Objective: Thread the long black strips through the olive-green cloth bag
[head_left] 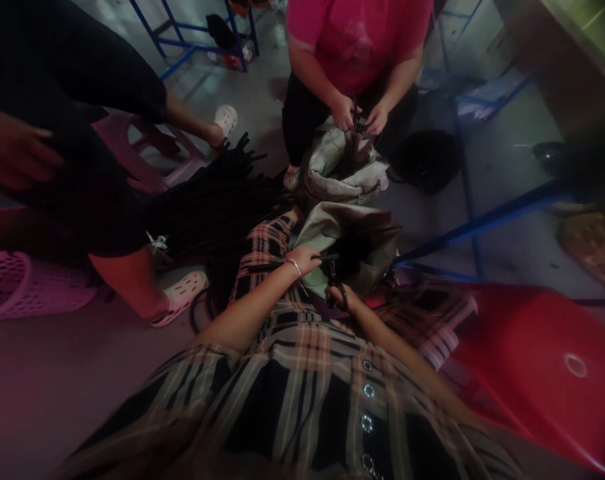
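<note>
My left hand (304,261) is closed around a black strip (267,267), whose end pokes out past the fingers. In my right hand (343,298) is a pair of dark scissors (335,283), blades pointing up close to that end. Whether the blades touch the strip I cannot tell. Just beyond both hands an open cloth sack (327,217) stands, its inside dark. A large bundle of long black strips (202,207) lies on the floor to the left.
Across from me a person in a pink shirt (360,47) handles something small and dark over a second sack (346,180). Another person's leg (127,283) stands at left beside a pink basket (57,290). A red stool (542,360) and blue metal frame (487,220) are at right.
</note>
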Motion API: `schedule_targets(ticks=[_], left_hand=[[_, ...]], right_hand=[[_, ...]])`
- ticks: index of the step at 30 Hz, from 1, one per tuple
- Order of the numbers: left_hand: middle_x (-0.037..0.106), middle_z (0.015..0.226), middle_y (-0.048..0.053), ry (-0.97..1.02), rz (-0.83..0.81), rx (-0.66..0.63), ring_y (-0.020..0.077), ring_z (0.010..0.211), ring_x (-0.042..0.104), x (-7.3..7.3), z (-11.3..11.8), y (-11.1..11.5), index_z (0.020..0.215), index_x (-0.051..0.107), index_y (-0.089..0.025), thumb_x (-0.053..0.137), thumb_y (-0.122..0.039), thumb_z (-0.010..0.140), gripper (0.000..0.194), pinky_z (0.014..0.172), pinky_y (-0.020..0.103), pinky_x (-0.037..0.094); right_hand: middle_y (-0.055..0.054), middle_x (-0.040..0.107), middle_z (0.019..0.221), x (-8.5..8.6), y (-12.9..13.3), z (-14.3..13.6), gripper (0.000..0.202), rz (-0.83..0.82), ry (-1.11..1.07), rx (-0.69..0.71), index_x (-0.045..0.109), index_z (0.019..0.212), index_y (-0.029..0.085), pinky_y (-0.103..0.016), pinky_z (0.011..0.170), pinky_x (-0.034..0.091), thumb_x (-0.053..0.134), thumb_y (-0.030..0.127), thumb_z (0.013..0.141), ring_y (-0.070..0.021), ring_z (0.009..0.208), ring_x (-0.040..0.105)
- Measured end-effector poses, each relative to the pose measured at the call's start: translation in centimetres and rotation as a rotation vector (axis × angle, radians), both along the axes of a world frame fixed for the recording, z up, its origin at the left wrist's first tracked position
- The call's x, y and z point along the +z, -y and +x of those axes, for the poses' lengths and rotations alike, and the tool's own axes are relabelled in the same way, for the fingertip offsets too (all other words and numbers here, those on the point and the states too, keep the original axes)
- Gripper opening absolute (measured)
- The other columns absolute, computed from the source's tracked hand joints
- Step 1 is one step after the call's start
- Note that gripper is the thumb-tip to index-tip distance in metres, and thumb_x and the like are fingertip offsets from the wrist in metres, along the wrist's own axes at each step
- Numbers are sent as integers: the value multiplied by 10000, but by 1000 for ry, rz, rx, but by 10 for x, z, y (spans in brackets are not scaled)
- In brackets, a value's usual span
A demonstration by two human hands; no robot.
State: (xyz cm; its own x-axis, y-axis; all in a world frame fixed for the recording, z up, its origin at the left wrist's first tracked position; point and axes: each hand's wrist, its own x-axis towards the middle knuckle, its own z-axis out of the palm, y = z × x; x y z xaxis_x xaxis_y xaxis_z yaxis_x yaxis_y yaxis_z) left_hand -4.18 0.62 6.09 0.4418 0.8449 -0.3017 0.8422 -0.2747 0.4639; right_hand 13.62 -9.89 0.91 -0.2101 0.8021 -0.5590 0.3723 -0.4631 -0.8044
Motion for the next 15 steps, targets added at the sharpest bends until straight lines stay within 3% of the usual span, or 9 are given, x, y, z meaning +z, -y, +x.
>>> schedule_targets(ticks=[8,15], left_hand=[[707,1077,52,-10,-19,-16,241,1026,625,2,4,4,1079,718,-246,551,-371,831,324,840,303,471],[708,1075,26,-53,-22,-29,232,1022,620,7,8,7,1077,714,-274,557,-362,818,316,832,305,473]], right_hand=[[-26,635,628,4,0,-1,196,2,5,-33,603,732,148,-198,528,405,493,306,768,-136,587,585],[-21,636,650,-9,-2,1,156,35,87,-7,594,749,159,-196,537,405,492,277,764,-134,603,579]])
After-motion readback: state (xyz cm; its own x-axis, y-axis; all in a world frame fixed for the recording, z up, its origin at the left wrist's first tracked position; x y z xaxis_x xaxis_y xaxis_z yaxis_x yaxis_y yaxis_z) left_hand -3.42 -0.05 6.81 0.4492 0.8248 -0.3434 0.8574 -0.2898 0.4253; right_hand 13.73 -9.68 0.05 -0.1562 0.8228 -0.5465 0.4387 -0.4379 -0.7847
